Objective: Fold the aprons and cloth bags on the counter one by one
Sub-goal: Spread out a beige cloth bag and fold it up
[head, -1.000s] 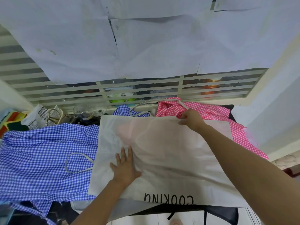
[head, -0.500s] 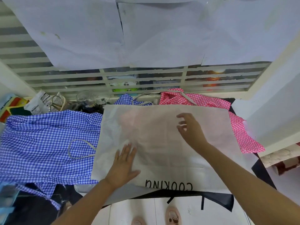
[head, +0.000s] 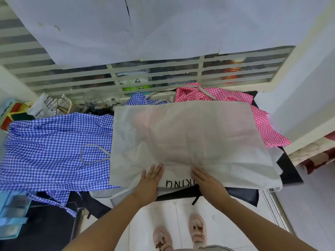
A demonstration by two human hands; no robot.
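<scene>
Head view: an off-white rectangular cloth bag [head: 190,134] with black lettering lies spread at frame centre on the dark counter [head: 292,172]. It overlaps a blue checked apron [head: 54,145] at left and a pink checked apron [head: 263,125] at upper right. The left hand [head: 151,180] and right hand [head: 206,180] press flat near its lower edge, fingers straight, grasping nothing.
</scene>
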